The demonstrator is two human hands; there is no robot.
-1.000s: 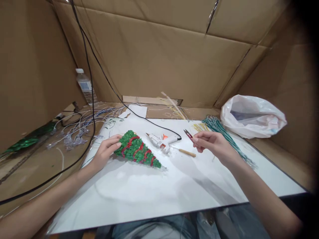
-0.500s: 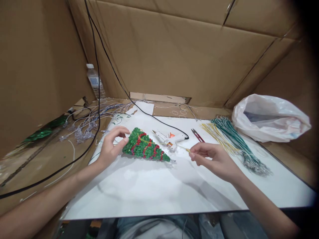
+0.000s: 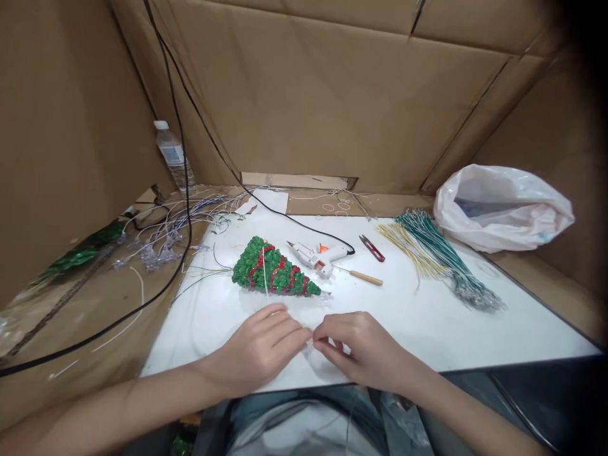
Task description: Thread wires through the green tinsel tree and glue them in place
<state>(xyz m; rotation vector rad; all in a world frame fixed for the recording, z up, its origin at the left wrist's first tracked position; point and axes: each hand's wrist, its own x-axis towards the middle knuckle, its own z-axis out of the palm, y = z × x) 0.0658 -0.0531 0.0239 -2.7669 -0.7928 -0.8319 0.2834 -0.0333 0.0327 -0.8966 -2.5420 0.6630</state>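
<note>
My left hand (image 3: 266, 347) and my right hand (image 3: 363, 349) meet fingertip to fingertip above the front part of the white tabletop. Both are closed in a pinch. What they hold, if anything, is too small or hidden to name. Just beyond them a small green tinsel Christmas tree (image 3: 275, 271) with red garland lies on its side, its tip to the right. A pale thin strand (image 3: 265, 271) crosses the tree and runs toward my left hand. Behind my right hand rests a thin metal tool with a wooden handle (image 3: 367, 277), beside a white glue gun (image 3: 319, 257).
Red thread snips (image 3: 372, 247) lie right of the glue gun. Bundles of yellow wires (image 3: 413, 250) and green wires (image 3: 439, 250) are farther right, near a white plastic bag (image 3: 503, 209). A water bottle (image 3: 173, 155) stands back left; a black cable (image 3: 188, 190) hangs across the left side.
My right hand has let go of the wooden-handled tool and moved left and nearer. My left hand has left the tree's base and come forward to meet it.
</note>
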